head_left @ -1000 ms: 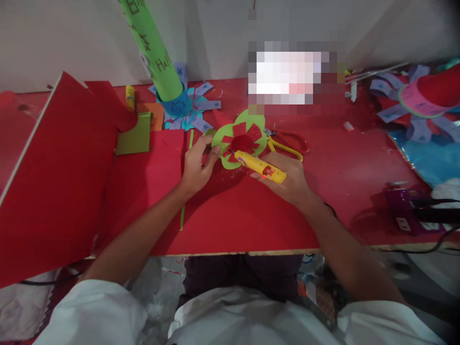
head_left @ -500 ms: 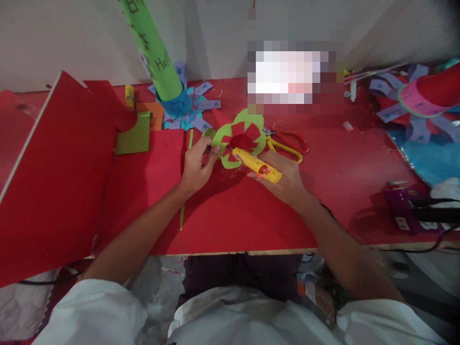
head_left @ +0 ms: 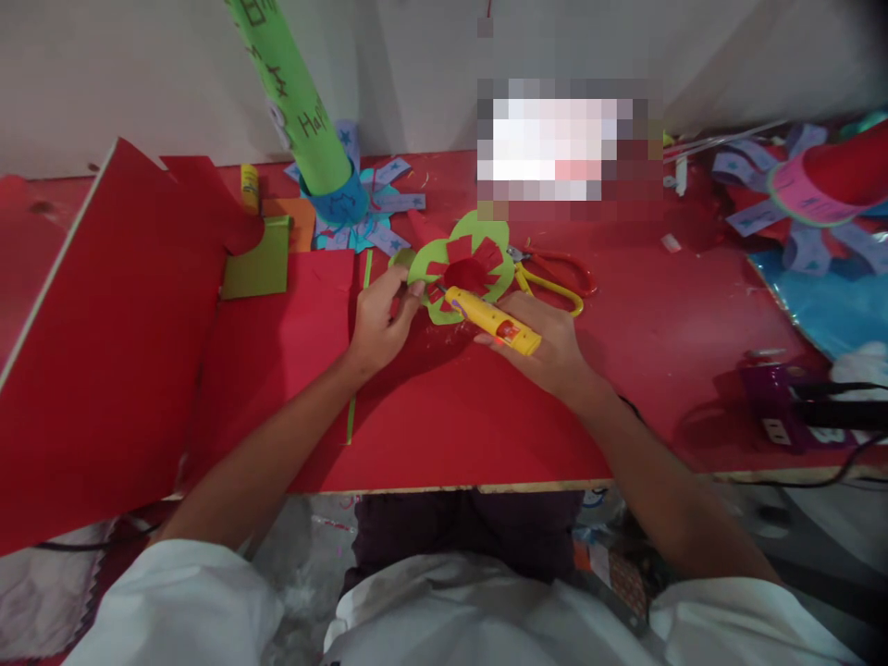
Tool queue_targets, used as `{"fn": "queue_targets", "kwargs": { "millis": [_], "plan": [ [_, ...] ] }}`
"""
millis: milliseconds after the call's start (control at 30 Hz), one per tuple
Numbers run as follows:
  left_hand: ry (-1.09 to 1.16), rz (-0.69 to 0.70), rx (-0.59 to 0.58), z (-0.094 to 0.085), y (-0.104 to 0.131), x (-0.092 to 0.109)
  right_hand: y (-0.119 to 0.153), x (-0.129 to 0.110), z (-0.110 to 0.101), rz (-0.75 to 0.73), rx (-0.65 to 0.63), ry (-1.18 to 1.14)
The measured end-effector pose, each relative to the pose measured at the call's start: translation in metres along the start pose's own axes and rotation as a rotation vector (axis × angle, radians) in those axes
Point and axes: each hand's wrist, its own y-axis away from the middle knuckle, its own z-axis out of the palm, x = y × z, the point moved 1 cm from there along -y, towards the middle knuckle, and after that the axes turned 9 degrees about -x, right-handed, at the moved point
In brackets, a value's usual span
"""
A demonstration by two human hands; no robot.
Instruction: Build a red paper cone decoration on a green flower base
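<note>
My left hand [head_left: 383,314] pinches the left edge of a green paper flower [head_left: 486,227], its thumb on top of a petal. Red paper tabs [head_left: 489,254] fan out around a red round centre on the flower. In my right hand [head_left: 548,338] is a yellow glue gun [head_left: 489,319], fingers wrapped round its body. Its dark nozzle points up and left at the red tab closest to my left thumb; whether it touches the paper I cannot tell. Just right of the flower lie pliers [head_left: 555,273] with red and yellow handles, partly behind my right hand.
A green paper tube [head_left: 298,102] with a blue base stands behind my left hand. Red boards [head_left: 117,351] rise at the left, near a green paper square [head_left: 260,264] and a small yellow tube [head_left: 251,188]. A purple power strip [head_left: 777,402] with cords sits at the right.
The glue gun in my right hand has shifted very slightly left and down. My left hand and the paper flower look almost unmoved.
</note>
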Motion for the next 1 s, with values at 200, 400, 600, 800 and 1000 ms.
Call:
{"fn": "queue_targets", "kwargs": {
  "millis": [200,400,600,800,1000],
  "plan": [
    [0.001,-0.008,-0.016,0.0007,0.0015,0.0003,0.0008,0.0018,0.0012,-0.007,0.018,0.028],
    [0.018,0.011,-0.026,0.0009,0.0012,0.0025,-0.0001,-0.0002,0.0021,-0.016,0.004,0.014],
    [-0.013,0.032,-0.045,-0.0004,0.0002,0.0068,-0.0008,0.0000,0.0023,-0.007,-0.009,0.013],
    [-0.054,0.056,-0.011,0.0001,0.0013,0.0072,-0.0001,0.0011,0.0025,-0.014,0.020,0.033],
    [-0.037,0.032,-0.039,0.0002,0.0019,0.0067,-0.0006,-0.0005,0.0056,-0.015,0.005,0.016]
  ]
}}
